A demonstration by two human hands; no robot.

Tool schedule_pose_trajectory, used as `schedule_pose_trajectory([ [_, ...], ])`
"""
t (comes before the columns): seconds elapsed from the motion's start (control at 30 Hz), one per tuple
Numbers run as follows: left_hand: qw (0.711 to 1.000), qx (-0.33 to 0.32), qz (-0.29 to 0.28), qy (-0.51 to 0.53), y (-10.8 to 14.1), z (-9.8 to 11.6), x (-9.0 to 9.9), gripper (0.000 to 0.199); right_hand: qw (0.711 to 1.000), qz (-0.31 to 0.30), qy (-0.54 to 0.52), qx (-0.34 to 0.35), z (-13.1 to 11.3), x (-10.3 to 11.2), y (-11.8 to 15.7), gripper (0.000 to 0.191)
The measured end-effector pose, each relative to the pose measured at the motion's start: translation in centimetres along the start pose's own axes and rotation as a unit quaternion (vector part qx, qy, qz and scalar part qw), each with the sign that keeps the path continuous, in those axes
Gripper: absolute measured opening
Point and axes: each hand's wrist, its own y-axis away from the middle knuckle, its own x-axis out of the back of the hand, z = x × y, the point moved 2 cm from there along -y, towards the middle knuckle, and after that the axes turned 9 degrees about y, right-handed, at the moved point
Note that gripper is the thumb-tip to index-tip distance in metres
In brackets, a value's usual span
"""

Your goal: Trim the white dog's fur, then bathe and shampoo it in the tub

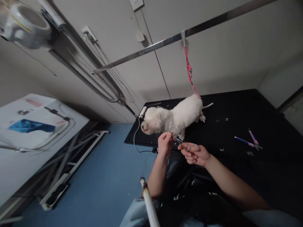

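A small white curly-haired dog (187, 110) is on the black grooming table, its head toward the left end. My right hand (196, 155) grips a pair of silver scissors (180, 141) by the ring handles, with the blades pointing left toward the dog's front. At the blade tips, my left hand (165, 142) is closed in a pinch beside the dog's chest. What lies between its fingers is too small to make out. A pink leash (188, 67) runs down from the overhead bar to the dog's rear.
The black table (227, 126) carries nail clippers (254, 143) with purple-blue handles and a white corded device (142, 112). A metal bar (151, 48) crosses above. In the foreground, a lit-looking cigarette (149, 205) juts up. A white table (14, 164) with a blue cloth (28, 126) stands left.
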Motion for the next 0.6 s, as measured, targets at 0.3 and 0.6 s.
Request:
schedule_pose_trajectory([
  [0.3, 0.997, -0.063, 0.041, -0.020, -0.3, 0.1, 1.3, 0.046, 0.958, 0.203, 0.198, -0.035, 2.4, 5.7, 5.7, 0.061],
  [0.6, 0.779, -0.045, 0.368, -0.506, 0.0, 5.7, 20.4, 0.013, 0.399, 0.442, 0.717, -0.362, -5.0, 18.0, 13.0, 0.062],
])
